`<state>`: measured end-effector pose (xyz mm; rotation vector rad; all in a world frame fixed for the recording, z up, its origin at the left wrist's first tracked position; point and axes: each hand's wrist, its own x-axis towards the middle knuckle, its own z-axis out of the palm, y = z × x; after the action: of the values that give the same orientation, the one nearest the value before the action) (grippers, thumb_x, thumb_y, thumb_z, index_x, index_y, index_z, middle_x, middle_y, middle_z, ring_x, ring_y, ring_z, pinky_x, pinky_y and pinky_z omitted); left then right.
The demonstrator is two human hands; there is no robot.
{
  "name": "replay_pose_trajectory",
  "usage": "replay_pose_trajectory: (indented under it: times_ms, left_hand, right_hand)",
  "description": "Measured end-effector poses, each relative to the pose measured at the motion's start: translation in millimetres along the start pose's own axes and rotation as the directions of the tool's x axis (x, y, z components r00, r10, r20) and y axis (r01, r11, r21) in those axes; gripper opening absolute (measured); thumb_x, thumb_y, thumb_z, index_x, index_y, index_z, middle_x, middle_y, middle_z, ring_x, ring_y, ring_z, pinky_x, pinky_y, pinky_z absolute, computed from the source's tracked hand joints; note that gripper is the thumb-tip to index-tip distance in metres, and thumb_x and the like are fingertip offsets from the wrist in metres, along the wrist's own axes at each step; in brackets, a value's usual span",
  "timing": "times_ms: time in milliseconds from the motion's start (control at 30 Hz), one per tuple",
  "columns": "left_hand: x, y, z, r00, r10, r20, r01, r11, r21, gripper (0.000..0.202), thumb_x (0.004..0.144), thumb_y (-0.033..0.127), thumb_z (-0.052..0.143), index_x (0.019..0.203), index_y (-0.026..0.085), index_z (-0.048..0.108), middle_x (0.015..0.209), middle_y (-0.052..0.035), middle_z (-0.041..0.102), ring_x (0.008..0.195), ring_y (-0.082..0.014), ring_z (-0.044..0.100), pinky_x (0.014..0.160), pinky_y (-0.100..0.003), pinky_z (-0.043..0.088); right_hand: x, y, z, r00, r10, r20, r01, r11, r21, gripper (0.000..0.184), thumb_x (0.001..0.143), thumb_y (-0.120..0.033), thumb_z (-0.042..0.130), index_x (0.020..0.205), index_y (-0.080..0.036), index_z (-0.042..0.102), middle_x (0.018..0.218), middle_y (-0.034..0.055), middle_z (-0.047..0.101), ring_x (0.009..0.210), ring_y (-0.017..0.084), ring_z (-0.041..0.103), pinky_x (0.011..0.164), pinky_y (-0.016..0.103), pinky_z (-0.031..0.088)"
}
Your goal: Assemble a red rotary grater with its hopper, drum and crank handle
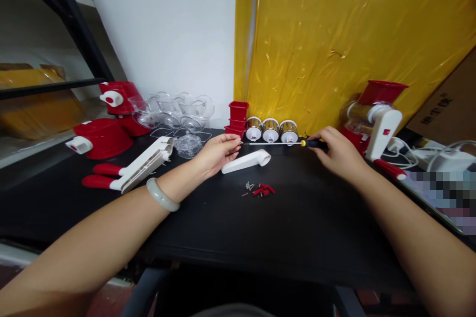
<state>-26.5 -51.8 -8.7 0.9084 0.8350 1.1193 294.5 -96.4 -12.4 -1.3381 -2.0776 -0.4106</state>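
My right hand [334, 151] is closed around the black and yellow handle of a screwdriver [275, 143], whose long shaft points left. At its tip, the fingers of my left hand [219, 153] are pinched together; anything between them is too small to make out. Just below the shaft, a white crank handle part [246, 162] lies on the black table [297, 228], close to my left fingertips. Nearer to me lie a little group of small screws [248, 186] and several small red pieces [264, 189].
Red grater bases [107, 138], clear plastic parts [182, 114] and white cranks with red grips [143, 166] sit at left. Red hoppers [238, 116] and metal grater drums [270, 130] line the back. An assembled grater [375, 114] and white cables [409, 156] are at right.
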Motion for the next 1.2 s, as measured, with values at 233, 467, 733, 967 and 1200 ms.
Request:
replay_pose_trajectory:
  times_ms: [233,467,733,967,1200]
  left_hand:
    - [-1.1,0.5,0.8,1.000,0.015,-0.015,-0.015,1.000,0.023,0.017,0.071,0.007,0.076,0.079,0.014,0.063,0.071,0.0002,0.062,0.063,-0.0063,0.058,0.060,-0.017,0.046]
    - [-1.5,0.0,0.8,1.000,0.019,-0.014,-0.019,1.000,0.020,0.015,0.072,0.006,0.074,0.079,0.014,0.064,0.070,0.0000,0.062,0.062,-0.0063,0.057,0.059,-0.017,0.046]
    - [-2.0,0.9,1.7,0.999,0.026,-0.024,-0.026,1.000,0.016,0.011,0.076,0.006,0.071,0.079,0.013,0.064,0.070,0.0000,0.061,0.060,-0.0055,0.057,0.058,-0.016,0.046]
    - [-2.3,-0.3,1.8,1.000,0.018,-0.001,-0.018,1.000,0.011,0.012,0.077,0.003,0.069,0.078,0.013,0.063,0.071,-0.0008,0.062,0.064,-0.0061,0.059,0.063,-0.017,0.050]
    - [-3.4,-0.4,3.2,0.999,0.020,0.031,-0.020,1.000,-0.014,0.012,0.079,0.000,0.067,0.077,0.011,0.063,0.078,-0.0037,0.065,0.075,-0.0086,0.064,0.079,-0.023,0.053]
  right_hand:
    - [-0.1,-1.1,0.2,1.000,0.006,0.003,-0.006,1.000,0.007,0.013,0.084,-0.018,0.058,0.096,-0.022,0.058,0.095,0.0074,0.061,0.090,0.025,0.061,0.076,0.040,0.051]
    - [0.5,-1.7,-0.5,1.000,0.001,-0.008,-0.001,1.000,0.022,0.012,0.084,-0.018,0.059,0.095,-0.022,0.058,0.094,0.0072,0.061,0.089,0.025,0.061,0.076,0.040,0.051]
    - [0.3,-2.4,-1.0,1.000,0.006,-0.010,-0.006,1.000,0.024,0.011,0.085,-0.020,0.058,0.095,-0.023,0.058,0.094,0.0072,0.061,0.090,0.025,0.061,0.076,0.039,0.051]
    - [0.1,-2.3,-0.6,1.000,0.006,-0.007,-0.006,1.000,0.025,0.012,0.083,-0.019,0.059,0.095,-0.023,0.058,0.094,0.0073,0.061,0.089,0.025,0.061,0.076,0.039,0.051]
    - [0.0,-1.4,-1.5,1.000,0.007,-0.007,-0.007,1.000,0.014,0.014,0.083,-0.019,0.058,0.096,-0.023,0.059,0.094,0.0079,0.061,0.089,0.026,0.061,0.075,0.041,0.051]
